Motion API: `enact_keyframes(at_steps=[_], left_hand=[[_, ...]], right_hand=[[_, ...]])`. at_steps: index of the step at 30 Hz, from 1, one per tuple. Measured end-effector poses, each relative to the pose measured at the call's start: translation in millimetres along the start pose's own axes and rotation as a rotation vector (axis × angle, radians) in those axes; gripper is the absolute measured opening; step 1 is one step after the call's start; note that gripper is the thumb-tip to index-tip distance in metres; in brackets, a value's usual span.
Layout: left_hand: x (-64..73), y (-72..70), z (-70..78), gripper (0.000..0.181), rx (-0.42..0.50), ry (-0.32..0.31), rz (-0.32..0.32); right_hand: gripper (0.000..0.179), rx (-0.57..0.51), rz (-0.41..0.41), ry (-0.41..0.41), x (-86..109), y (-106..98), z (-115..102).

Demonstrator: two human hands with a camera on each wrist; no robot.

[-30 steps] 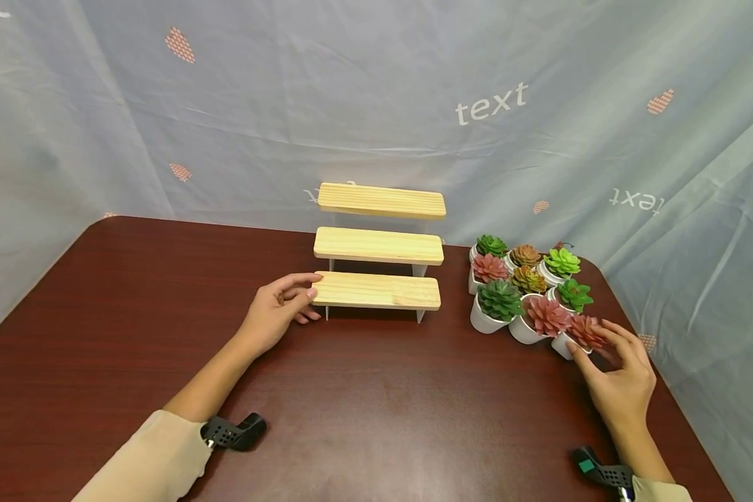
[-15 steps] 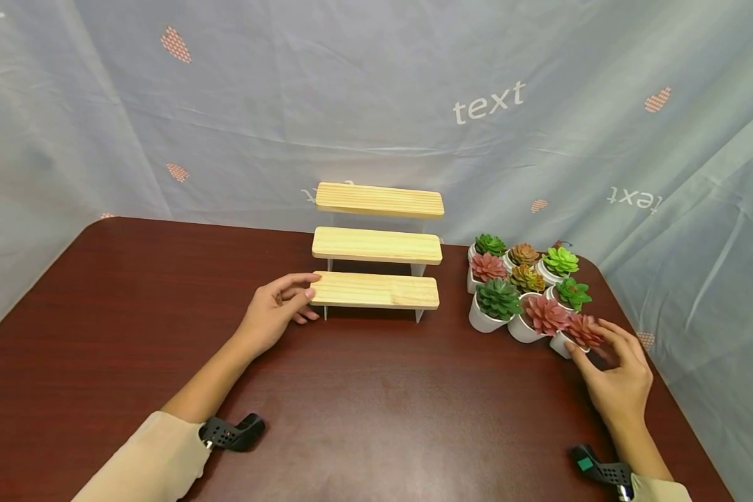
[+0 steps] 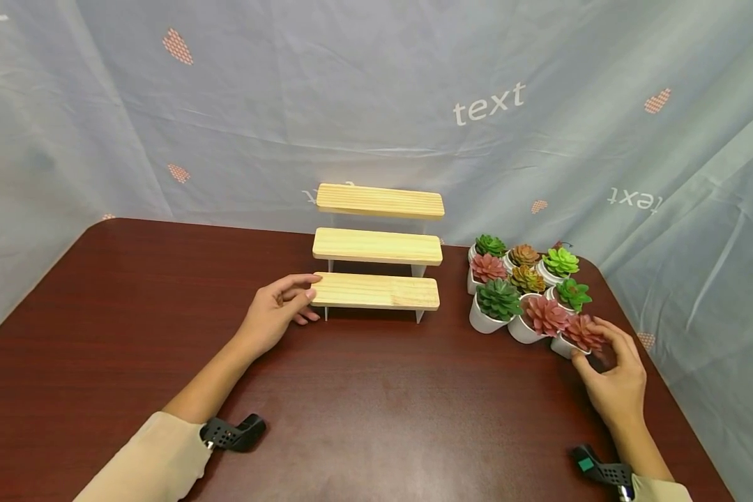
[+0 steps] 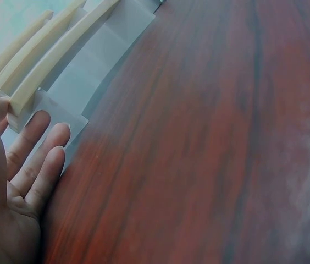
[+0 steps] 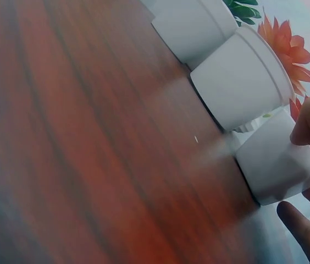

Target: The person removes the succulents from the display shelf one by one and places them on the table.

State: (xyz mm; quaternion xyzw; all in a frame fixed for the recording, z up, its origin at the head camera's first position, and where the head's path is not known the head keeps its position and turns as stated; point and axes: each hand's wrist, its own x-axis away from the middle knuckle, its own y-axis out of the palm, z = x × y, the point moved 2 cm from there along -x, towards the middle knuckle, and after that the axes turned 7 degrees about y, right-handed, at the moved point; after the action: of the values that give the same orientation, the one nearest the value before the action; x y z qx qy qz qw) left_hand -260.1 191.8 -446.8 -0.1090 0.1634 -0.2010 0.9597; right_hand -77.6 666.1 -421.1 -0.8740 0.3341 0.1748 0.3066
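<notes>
A stepped display stand with three pale wooden shelves stands at the back middle of the table. My left hand holds the left end of its lowest shelf between thumb and index finger; in the left wrist view the other fingers extend beside the clear side panel. At the right, my right hand grips a red artificial succulent in a white angular pot. In the right wrist view its thumb presses on the pot near the rim, and the fingers are partly hidden behind it.
Several other potted succulents crowd beside the held one, among them a dark green one, a pink-red one and a light green one. A grey-blue curtain hangs behind the dark red-brown table.
My right hand has shifted slightly left, closer around the red succulent's pot, with its thumb lower on the front. The left hand and the stand look unmoved.
</notes>
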Motion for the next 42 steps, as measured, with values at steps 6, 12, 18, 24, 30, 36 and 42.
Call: enact_keyframes(at_steps=[6, 12, 18, 24, 30, 36, 42], left_hand=[[0.1, 0.7, 0.0, 0.035, 0.003, -0.002, -0.006], [-1.2, -1.6, 1.5, 0.035, -0.006, 0.01, 0.002], [-1.0, -0.9, 1.2, 0.035, -0.009, 0.003, 0.002], [-2.4, -3.7, 2.2, 0.035, -0.021, 0.004, 0.006], [0.1, -4.9, -0.9, 0.034, -0.012, -0.014, 0.019], [-0.7, -2.3, -0.2, 0.035, -0.018, -0.005, 0.007], [-4.0, -5.6, 7.1, 0.036, -0.193, 0.021, -0.021]], right_hand=[[0.04, 0.005, -0.005, 0.002, 0.8, -0.1, 5.5], [0.043, -0.005, -0.01, 0.029, -3.4, 2.9, 27.8], [0.04, -0.035, -0.016, 0.016, -3.4, 2.2, 6.2], [0.042, -0.087, -0.028, 0.033, -4.4, 5.3, 2.9], [0.045, -0.085, -0.023, 0.059, -5.2, 5.8, 12.9], [0.048, -0.058, 0.026, 0.014, -9.6, -1.3, 30.3], [0.051, 0.096, -0.097, -0.053, -16.6, -16.1, 10.2]])
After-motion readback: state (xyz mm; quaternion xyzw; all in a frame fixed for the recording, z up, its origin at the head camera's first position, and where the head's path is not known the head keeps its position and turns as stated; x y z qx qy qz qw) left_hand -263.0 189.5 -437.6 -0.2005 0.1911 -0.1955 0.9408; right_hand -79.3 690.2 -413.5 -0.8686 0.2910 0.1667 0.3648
